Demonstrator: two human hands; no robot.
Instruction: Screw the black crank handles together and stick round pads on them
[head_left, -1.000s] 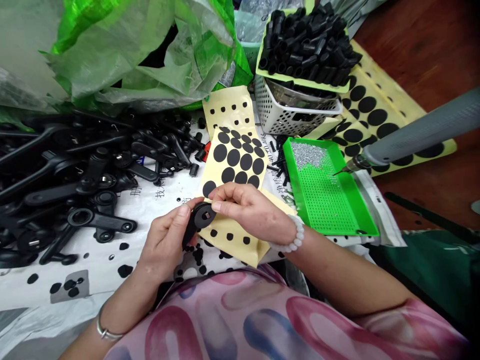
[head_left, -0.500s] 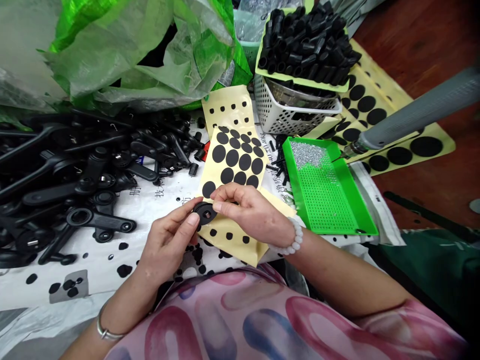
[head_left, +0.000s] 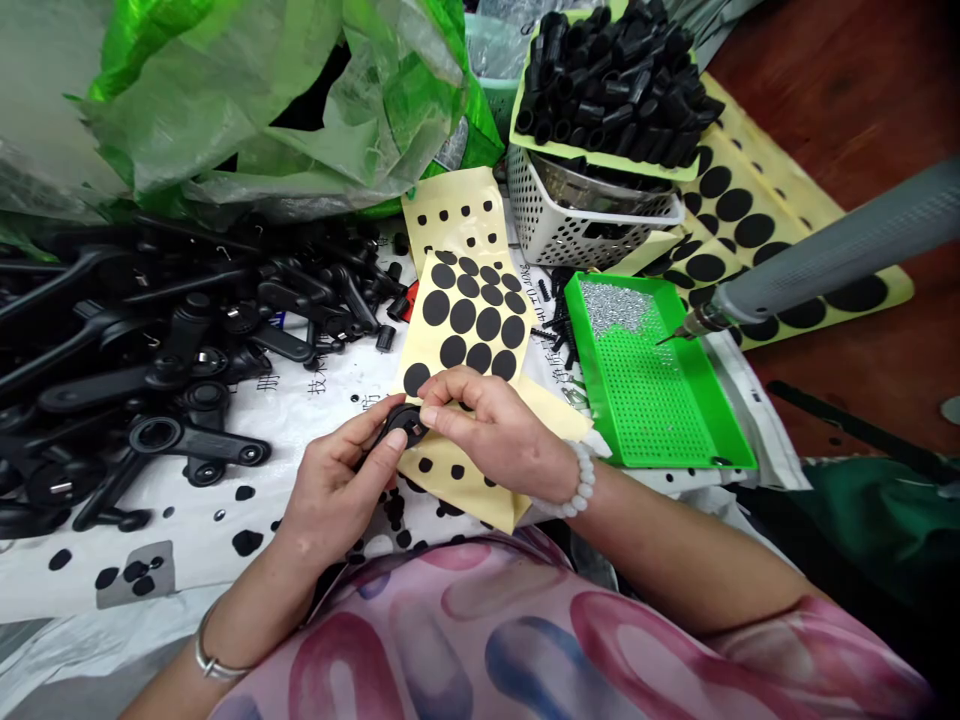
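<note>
My left hand (head_left: 337,485) grips a black plastic arm part by its round end (head_left: 406,421), thumb and fingers wrapped round it. My right hand (head_left: 491,420) pinches at the top of that round end with thumb and forefinger; what lies under the fingertips is too small to make out. Both hands hover over a yellow backing sheet (head_left: 465,475) with small black dots. Just beyond them lies a second yellow sheet with large black round stickers (head_left: 472,315).
A heap of black plastic arms (head_left: 150,340) fills the left. A green tray of small screws (head_left: 645,375) lies right, with a grey powered screwdriver (head_left: 825,260) hanging over it. A white basket topped by black tubes (head_left: 607,90) stands behind. Green plastic bags (head_left: 247,100) at back.
My left hand has turned the part's round end flatter and slid its thumb up beside it. My right fingertips stay pressed on it. The grey screwdriver has swung slightly.
</note>
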